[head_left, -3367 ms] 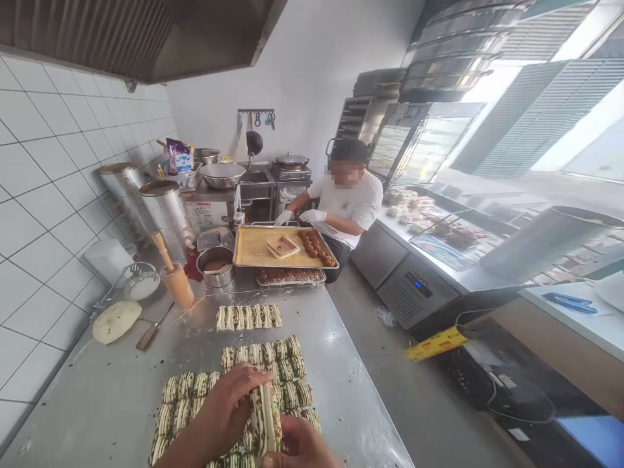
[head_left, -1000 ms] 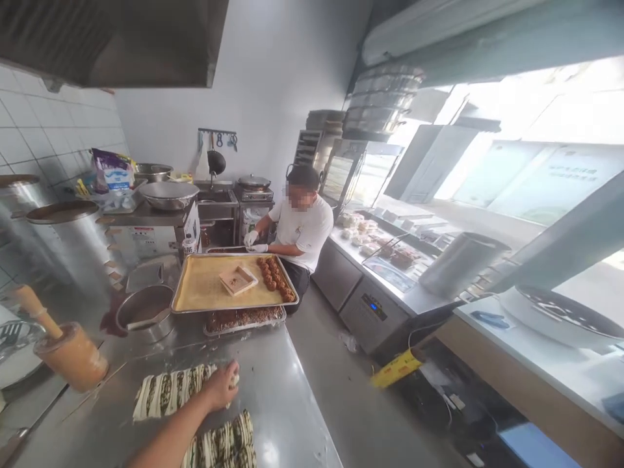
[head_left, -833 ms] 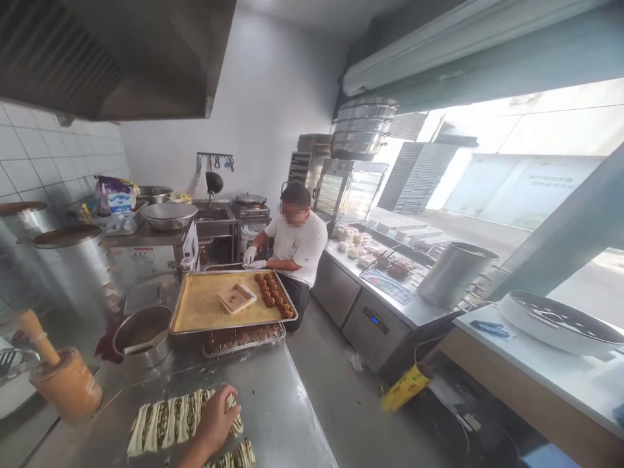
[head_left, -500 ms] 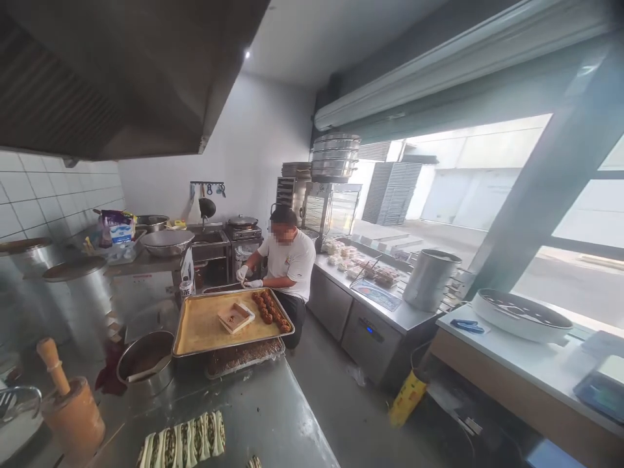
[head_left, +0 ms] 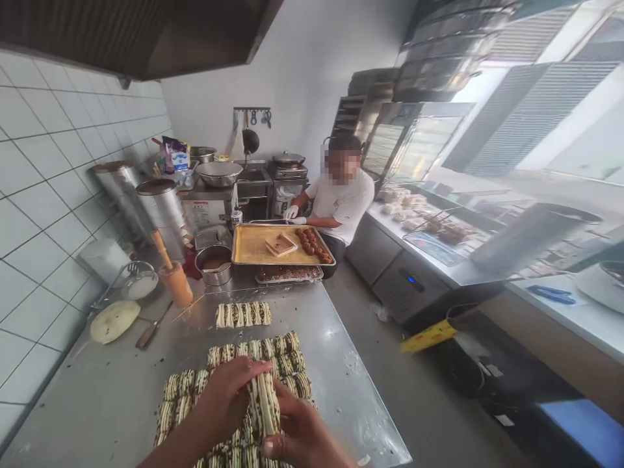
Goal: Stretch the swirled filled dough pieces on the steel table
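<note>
Both hands are back in view over the dough after half a second in which my head was lifted toward the window and only the far short row showed at the bottom edge. Now my left hand (head_left: pixel 227 400) and right hand (head_left: pixel 297 435) are close together, each clamped on one long, pale piece of layered dough streaked with dark green filling (head_left: pixel 264 408), left from the side, right under its near end. That piece stands raised just above the big block of cut green-and-white dough rolls (head_left: pixel 287 370) lying in rows on the stainless steel worktable (head_left: pixel 121 396), right in front of me.

Farther up the table lies the short separate row of filled dough pieces (head_left: pixel 242 314), well apart from the block. Beside it to the left stand the orange plastic cup with a wooden pestle (head_left: pixel 174 281), a flat round disc of pale dough (head_left: pixel 116 321) and a wooden-handled knife (head_left: pixel 149 331). Beyond are a round steel pot (head_left: pixel 215 264) and a large rectangular baking tray lined in yellow (head_left: pixel 253 250), where a co-worker in a white shirt (head_left: pixel 344 201) works with gloved hands.

I judge I am lifting one piece free of the block; carrying it off calls for an even grip, so the soft layers do not stretch or spill filling.
</note>
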### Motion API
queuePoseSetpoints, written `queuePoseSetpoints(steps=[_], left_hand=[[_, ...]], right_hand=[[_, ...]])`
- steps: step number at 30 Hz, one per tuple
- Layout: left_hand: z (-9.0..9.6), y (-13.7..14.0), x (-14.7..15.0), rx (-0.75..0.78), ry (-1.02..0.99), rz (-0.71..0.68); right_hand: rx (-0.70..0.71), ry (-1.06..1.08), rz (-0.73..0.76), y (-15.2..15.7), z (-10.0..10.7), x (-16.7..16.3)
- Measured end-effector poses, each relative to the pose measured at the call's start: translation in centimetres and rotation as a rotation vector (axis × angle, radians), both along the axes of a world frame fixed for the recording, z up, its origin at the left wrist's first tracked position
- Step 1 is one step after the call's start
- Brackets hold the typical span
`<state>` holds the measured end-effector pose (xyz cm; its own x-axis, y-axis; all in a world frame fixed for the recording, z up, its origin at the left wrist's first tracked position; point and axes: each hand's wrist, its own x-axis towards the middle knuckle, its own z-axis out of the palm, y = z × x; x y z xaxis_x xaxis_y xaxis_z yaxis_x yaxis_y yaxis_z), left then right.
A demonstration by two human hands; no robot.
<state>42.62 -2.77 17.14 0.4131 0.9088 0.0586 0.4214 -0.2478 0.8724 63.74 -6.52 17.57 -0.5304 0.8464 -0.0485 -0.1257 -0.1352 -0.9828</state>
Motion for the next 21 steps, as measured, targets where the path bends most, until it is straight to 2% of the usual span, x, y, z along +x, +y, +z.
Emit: queuePoseSetpoints(steps=[3,7,11,14,16,18,21], left_hand=[[-0.1,-1.8,1.3,-0.220,-0.129,0.128],[0.1,-4.9,2.3,-0.597,-0.304,0.189],[1.5,-6.5,1.6,-0.811,-0.457,0.228],[2.5,-6.2,1.0,-1.010,-0.703,0.260],[2.5,-5.7,0.6,-1.073,-0.842,0.283],[2.0,-5.4,0.1,-1.058,-0.874,0.341],[0.2,-5.6,-0.8,-0.957,-0.783,0.446]], right_hand=[[0.179,-0.052,-0.095,-0.3,-1.9,-1.5],[0.287,0.022,-0.247,-1.0,-5.1,-2.9],[0.373,-0.059,-0.292,-1.2,-5.2,-2.9],[0.481,-0.116,-0.246,-0.9,-4.5,-2.1],[0.602,-0.163,-0.163,-0.6,-4.2,-1.5],[0.711,-0.197,-0.078,-0.5,-4.3,-1.0],[0.712,-0.175,-0.034,-0.7,-5.3,-1.0]])
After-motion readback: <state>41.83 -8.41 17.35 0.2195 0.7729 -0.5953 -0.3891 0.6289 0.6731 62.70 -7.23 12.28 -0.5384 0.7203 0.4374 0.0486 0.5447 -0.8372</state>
